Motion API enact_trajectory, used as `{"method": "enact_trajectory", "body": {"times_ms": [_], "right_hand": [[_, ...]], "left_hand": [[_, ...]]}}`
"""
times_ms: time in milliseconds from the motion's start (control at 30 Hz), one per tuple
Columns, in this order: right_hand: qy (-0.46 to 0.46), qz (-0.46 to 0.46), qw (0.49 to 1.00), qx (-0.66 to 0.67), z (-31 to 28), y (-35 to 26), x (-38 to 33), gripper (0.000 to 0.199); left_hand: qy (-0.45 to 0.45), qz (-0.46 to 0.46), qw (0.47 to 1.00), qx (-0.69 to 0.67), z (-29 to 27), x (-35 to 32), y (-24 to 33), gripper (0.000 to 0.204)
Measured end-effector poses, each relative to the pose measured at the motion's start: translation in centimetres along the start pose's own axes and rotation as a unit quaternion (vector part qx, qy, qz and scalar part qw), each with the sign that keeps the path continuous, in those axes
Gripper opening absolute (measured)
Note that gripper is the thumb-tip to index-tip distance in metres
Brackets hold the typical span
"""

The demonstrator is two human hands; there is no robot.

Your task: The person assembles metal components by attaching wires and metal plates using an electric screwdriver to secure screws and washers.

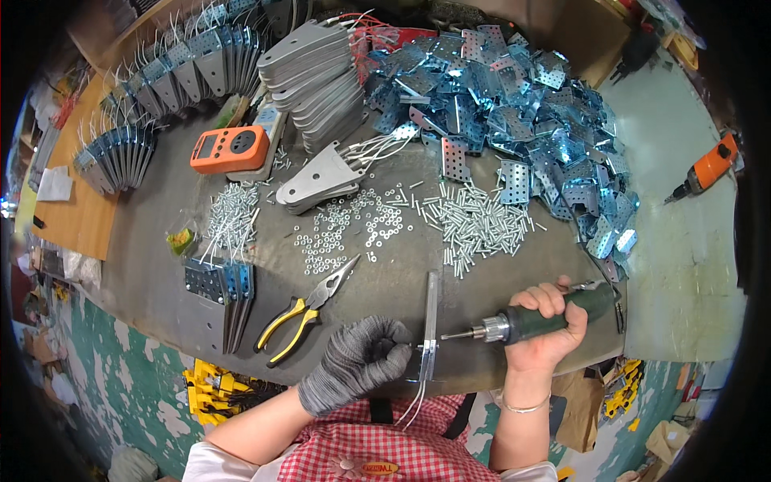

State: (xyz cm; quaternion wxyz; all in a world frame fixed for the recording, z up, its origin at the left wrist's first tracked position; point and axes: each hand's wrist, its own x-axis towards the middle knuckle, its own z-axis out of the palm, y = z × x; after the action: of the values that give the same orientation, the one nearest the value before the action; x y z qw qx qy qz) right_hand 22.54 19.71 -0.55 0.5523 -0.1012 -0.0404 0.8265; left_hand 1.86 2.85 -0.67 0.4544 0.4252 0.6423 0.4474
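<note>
Nearest me, a red-and-white checked apron point(377, 450) fills the near edge, and just beyond it my left hand point(361, 361), in a grey knitted glove, has its fingers curled together, pinching what looks like a small fastener against the left face of a thin grey metal plate point(431, 321) standing on edge, white wires point(416, 406) trailing from its near end. My bare right hand point(550, 321) is wrapped tight round a dark green powered screwdriver point(538, 320), its bit levelled at the plate's right face, tip just short of touching. I'd judge the step is driving a screw through the plate, so I want that bit square to the plate and in line with the hole, the gloved fingers bracing firmly behind without creeping into the bit's path, and those wires kept away from the spinning chuck. Left of the plate lie yellow-handled pliers point(301, 313) on the dark round worktable point(152, 273); further off sit scattered silver nuts point(341, 229), a heap of silver screws point(474, 225), and a big pile of blue-filmed perforated brackets point(514, 104) at far right. An orange handheld meter point(229, 149) rests far left.
</note>
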Motion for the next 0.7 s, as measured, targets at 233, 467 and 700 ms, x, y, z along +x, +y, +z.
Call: {"method": "enact_trajectory", "body": {"times_ms": [233,467,700], "right_hand": [[0.005,-0.017,0.999,-0.034,-0.2,-0.4,-1.2,0.035],[-0.006,-0.013,0.999,-0.038,0.1,-0.2,-1.3,0.033],[-0.003,-0.013,0.999,-0.043,0.2,-0.4,-1.1,0.033]], "left_hand": [[0.034,0.023,0.991,-0.129,2.0,0.2,-0.4,0.021],[0.026,0.06,0.989,-0.133,2.4,-0.1,-1.0,0.02],[0.02,0.28,0.958,0.062,0.6,1.1,0.6,0.027]]}}
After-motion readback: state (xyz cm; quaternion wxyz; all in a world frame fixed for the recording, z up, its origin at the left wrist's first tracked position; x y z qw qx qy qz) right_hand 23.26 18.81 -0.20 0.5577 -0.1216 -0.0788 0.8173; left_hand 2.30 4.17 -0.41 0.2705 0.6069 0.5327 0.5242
